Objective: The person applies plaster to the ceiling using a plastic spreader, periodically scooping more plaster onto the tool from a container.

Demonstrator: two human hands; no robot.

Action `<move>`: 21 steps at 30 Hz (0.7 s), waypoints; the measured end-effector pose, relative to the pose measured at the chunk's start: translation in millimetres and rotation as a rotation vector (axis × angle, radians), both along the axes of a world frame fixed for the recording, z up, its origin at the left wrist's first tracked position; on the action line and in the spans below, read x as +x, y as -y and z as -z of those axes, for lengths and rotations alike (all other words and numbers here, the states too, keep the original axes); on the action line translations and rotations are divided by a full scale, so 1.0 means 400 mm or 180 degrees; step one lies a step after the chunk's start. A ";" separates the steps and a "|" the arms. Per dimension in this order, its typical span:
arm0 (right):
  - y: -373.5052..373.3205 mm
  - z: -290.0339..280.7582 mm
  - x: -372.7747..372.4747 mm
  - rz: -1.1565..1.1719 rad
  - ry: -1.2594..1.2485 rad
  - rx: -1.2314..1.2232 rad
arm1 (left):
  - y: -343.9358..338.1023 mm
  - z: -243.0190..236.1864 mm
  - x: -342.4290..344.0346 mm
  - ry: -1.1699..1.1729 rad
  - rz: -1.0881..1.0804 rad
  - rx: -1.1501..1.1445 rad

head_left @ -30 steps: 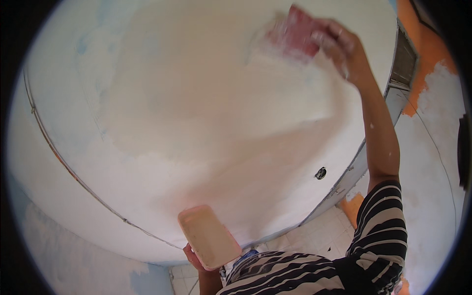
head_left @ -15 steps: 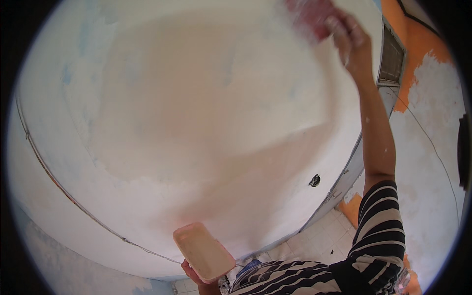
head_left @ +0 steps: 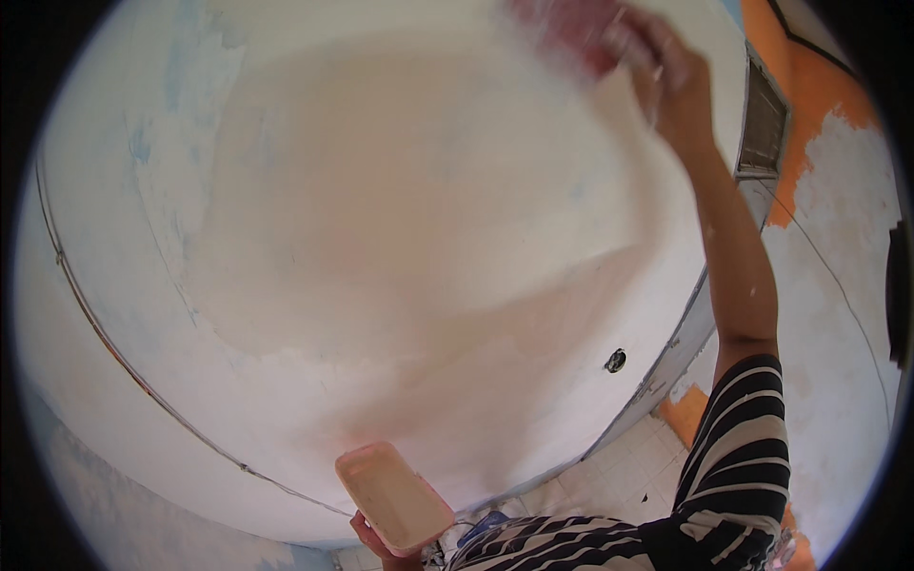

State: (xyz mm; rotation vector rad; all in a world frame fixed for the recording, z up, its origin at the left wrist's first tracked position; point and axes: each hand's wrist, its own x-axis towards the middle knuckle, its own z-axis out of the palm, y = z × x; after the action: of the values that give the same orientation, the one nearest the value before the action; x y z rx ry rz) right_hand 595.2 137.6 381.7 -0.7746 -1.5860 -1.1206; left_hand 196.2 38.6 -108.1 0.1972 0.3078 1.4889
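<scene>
Red pad (head_left: 581, 40) above the wall hole (head_left: 616, 361) is probably light and stiffish, so the right hand (head_left: 671, 71) gripping its edge seems fine, left hand (head_left: 369, 535) clutching the pinkish tray (head_left: 392, 493) lower-left of that hole.

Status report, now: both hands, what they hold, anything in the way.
Right hand raised by the wall, gripping red flat tool, blurred. Left hand low, holding pink-rimmed tray. No obstruction seen at right hand.

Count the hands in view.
2: the right hand, upper right, gripping a flat red tool; the left hand, low, left of centre, holding a pink-rimmed tray that partly hides it.
</scene>
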 end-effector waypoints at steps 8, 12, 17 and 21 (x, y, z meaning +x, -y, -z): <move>-0.031 0.353 -0.087 0.1142 0.1864 -0.1803 | -0.012 0.016 -0.009 -0.0076 0.0111 0.0388; -0.004 0.320 -0.148 0.0724 0.1957 -0.2000 | -0.022 -0.008 -0.004 -0.0133 -0.0043 0.0301; 0.002 -0.130 -0.019 -0.0393 -0.0294 -0.0006 | -0.044 0.111 -0.050 -0.0253 -0.0086 0.0317; 0.085 -0.001 -0.041 -0.0438 -0.1314 -0.0356 | -0.063 0.196 -0.084 -0.0042 0.0185 0.0972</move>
State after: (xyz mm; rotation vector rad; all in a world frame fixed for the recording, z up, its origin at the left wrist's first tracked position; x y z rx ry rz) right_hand 578.8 103.8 382.0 -0.8916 -1.3351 -0.7210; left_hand 162.7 63.7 -186.6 0.4563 0.0826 1.4723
